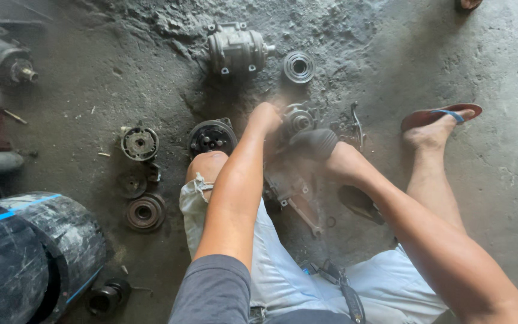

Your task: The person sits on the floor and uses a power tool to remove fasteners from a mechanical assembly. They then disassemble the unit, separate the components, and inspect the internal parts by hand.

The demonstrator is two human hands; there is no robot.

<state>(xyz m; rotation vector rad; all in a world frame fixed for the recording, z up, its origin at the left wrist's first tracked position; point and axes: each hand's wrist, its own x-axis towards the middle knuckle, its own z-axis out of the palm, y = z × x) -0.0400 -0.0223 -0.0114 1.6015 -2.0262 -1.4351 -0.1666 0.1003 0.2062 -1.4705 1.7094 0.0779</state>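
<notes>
Both forearms outstretched, left hand and right hand (blurred) at compressor part.

Dull grimy metal compressor, rough concrete floor

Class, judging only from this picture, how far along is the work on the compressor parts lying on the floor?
Done: pulley discs and a hub lie apart on the concrete. In hand: the left hand steadies a round metal part; the blurred right hand works at it with a dark tool. Left: one compressor sits whole, untouched.
</notes>
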